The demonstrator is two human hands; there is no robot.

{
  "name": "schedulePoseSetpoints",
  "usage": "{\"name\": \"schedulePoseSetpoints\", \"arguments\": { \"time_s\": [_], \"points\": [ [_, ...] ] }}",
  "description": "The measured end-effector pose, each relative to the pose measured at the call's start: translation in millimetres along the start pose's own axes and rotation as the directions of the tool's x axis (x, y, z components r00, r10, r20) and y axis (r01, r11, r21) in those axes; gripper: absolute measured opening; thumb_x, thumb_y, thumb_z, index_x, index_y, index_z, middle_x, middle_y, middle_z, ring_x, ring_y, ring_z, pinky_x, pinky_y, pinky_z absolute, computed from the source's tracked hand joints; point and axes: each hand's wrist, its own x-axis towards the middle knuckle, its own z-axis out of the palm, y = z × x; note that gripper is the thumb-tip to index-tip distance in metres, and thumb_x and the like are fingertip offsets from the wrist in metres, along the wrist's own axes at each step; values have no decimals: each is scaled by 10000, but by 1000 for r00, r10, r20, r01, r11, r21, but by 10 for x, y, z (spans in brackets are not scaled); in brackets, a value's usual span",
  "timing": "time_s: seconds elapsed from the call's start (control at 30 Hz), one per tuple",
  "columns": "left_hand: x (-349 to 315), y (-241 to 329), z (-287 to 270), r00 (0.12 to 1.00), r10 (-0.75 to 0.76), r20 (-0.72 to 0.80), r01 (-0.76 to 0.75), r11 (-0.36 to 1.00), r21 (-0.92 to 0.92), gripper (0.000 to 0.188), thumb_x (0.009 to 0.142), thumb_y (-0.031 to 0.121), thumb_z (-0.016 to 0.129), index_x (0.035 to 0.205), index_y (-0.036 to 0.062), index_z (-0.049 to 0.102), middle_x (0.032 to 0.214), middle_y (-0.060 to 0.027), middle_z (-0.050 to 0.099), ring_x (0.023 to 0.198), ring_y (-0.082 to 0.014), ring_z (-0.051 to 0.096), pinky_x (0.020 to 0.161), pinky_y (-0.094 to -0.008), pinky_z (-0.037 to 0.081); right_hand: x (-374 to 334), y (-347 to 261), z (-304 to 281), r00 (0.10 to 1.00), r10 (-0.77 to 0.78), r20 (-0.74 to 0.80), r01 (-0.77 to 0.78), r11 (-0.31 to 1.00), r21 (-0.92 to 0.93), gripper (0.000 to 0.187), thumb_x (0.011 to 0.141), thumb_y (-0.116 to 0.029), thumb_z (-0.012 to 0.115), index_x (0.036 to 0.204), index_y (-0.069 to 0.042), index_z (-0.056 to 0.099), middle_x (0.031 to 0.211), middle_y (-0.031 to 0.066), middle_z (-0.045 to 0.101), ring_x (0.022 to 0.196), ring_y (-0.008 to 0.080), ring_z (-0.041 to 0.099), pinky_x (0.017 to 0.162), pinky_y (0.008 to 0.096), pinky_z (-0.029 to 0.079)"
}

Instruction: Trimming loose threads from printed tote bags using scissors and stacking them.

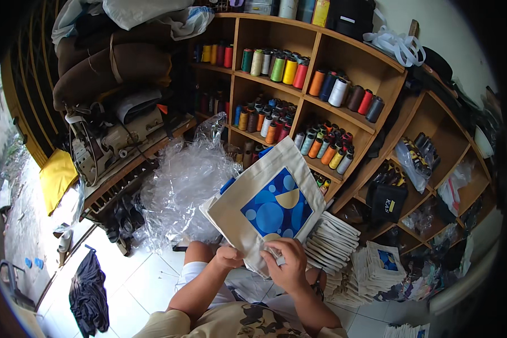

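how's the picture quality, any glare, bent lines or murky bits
Head view: fisheye distortion bows the brown wooden shelf unit, with black at the corners; head view: daylight washes out parts of the white tiled floor, and glints streak the crumpled clear plastic; head view: the cream cloth piece with a blue circle-patterned panel looks fairly sharp.

Tote bag (276,203) before shelves (276,39)

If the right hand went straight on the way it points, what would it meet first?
Most likely the cream printed bag, which the right hand touches near its lower edge; exact depth is hard to judge.
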Motion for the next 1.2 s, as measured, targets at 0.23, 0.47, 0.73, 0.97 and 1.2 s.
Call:
{"name": "schedulePoseSetpoints", "arguments": {
  "time_s": [0.23,0.47,0.73,0.97,1.2],
  "points": [
    [-113,-53,-159,997,-9,81,-17,951,309,758,587,6,544,1337,-20,441,1274,-168,538,1206,-309,516,1009,-402,412,1,-15,112,998,42,42,-41,999,-22,141,767,-95,739,869,-62,646,874,69,606,815,266,589,710,365,471],
    [-63,105,198,995,-94,-44,104,901,421,620,679,4,554,1295,-15,485,1269,-147,545,1171,-271,537,970,-371,428,3,-40,247,997,8,77,7,982,-190,85,821,-52,633,877,-31,572,859,101,540,841,305,547,739,408,442],
    [-231,253,-567,920,384,-71,-211,643,736,708,621,57,448,1319,-56,431,1263,-203,546,1178,-371,528,1042,-463,413,-476,-90,-180,979,73,193,-130,944,302,101,823,18,657,874,-1,571,858,120,633,696,199,613,595,279,467],
    [33,509,306,959,214,-184,-183,968,170,776,600,28,453,1367,-60,372,1329,-221,499,1219,-394,496,1062,-494,388,-536,58,-287,961,258,103,-268,959,91,154,780,-46,750,908,-47,664,787,90,661,650,163,610,553,262,464],
    [-36,428,281,948,315,53,-306,848,432,690,648,15,487,1332,-51,416,1262,-192,539,1177,-344,538,996,-448,450,-253,96,-94,998,52,-41,-54,998,-29,182,746,-49,766,895,-71,664,1045,85,518,789,203,587,645,308,476]
  ]
}}
